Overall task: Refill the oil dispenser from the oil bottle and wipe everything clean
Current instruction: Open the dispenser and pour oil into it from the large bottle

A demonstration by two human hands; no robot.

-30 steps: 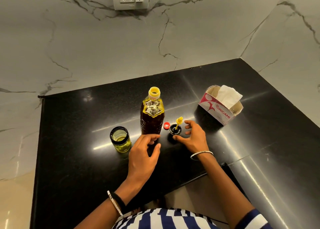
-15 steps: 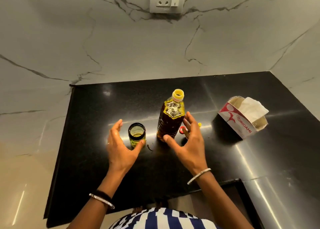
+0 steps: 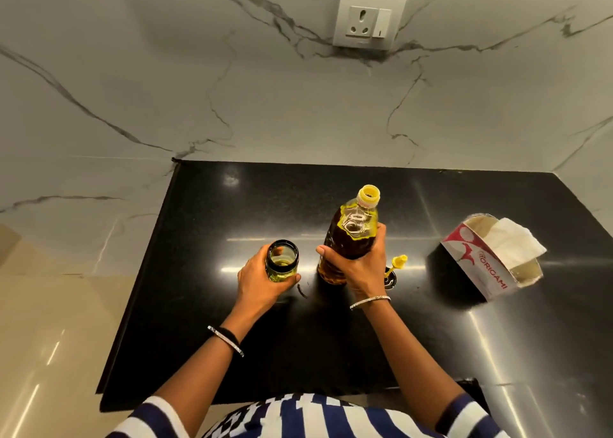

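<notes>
The uncapped oil bottle point(image 3: 354, 235), clear plastic with a yellow neck and dark golden oil, stands on the black counter point(image 3: 212, 331). My right hand point(image 3: 360, 265) grips its body from the near side. To its left stands the small glass oil dispenser point(image 3: 282, 261), open-topped with a black rim and a little yellow oil at the bottom. My left hand point(image 3: 262, 280) holds it around its side. The dispenser's black lid with a yellow spout point(image 3: 394, 270) lies just right of my right hand, partly hidden by it.
A red-and-white tissue box point(image 3: 491, 261) with a white tissue sticking out sits at the right of the counter. Marble walls rise behind and to the left, with a wall socket point(image 3: 369, 22) above. The counter's left edge point(image 3: 139, 281) drops off beside the dispenser.
Both hands were open and hovering half a second ago. Now the left hand has closed around the dispenser and the right hand has closed around the oil bottle. The view has shifted left.
</notes>
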